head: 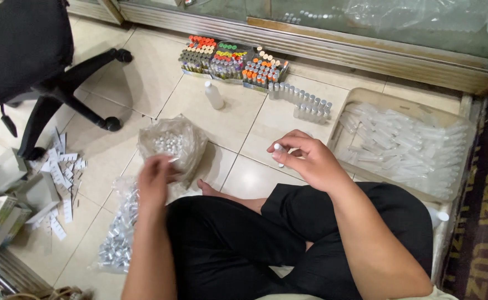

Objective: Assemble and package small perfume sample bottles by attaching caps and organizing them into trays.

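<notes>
Here the right hand (305,158) pinches a small clear tube (279,153) upright between thumb and fingertips, above the tiled floor (227,119) in front of the person's crossed legs. The left hand (155,178), blurred, reaches into an open plastic bag of small caps (172,143); whether it grips anything cannot be told. A tray of clear tubes (405,145) lies at the right, and racks of colour-capped tubes (230,61) stand by the far wall.
</notes>
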